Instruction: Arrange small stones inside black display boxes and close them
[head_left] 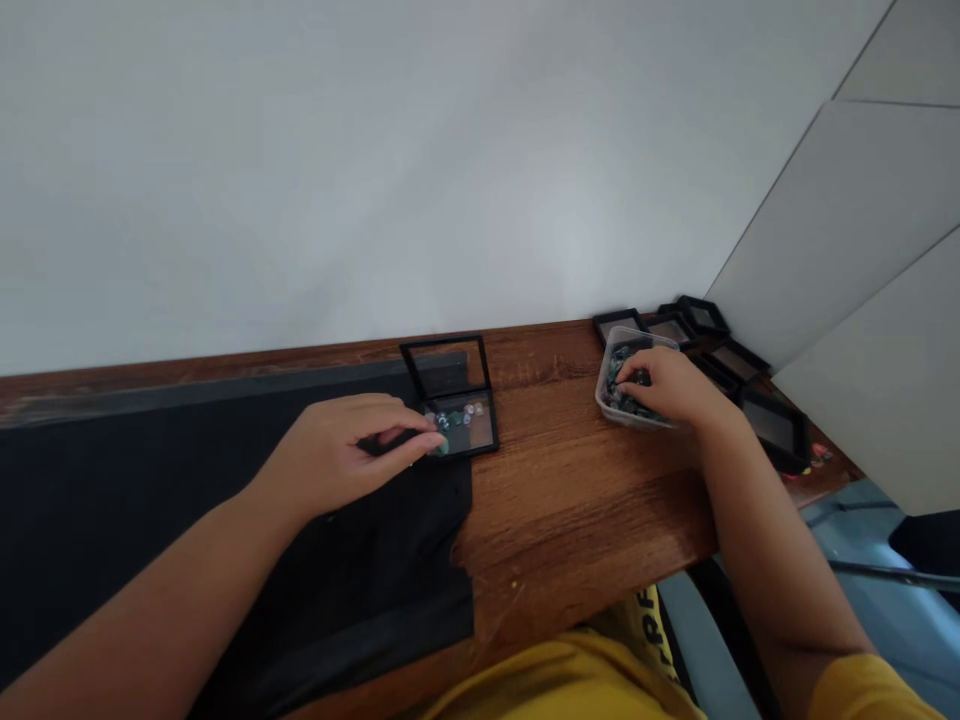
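My left hand (364, 445) reaches over the near left corner of an opened black-framed case (495, 425), its thumb and fingertips pinched together at a green stone (442, 446). Several small green and pale stones (469, 412) lie inside the case, whose hinged lid frame (486, 362) stands raised at the back. On the right, my right hand (660, 382) dips its fingertips into a clear plastic tub (602, 385) of dark green stones (619, 360). Its thumb and finger are curled close; whatever lies between them is too small to make out.
Several black-framed cases (776, 428) lie around the tub at the table's right end, near small red and yellow pieces (821, 453). A black sheet (150, 450) covers the left part of the wooden table (570, 500). Behind rises a white wall (375, 180).
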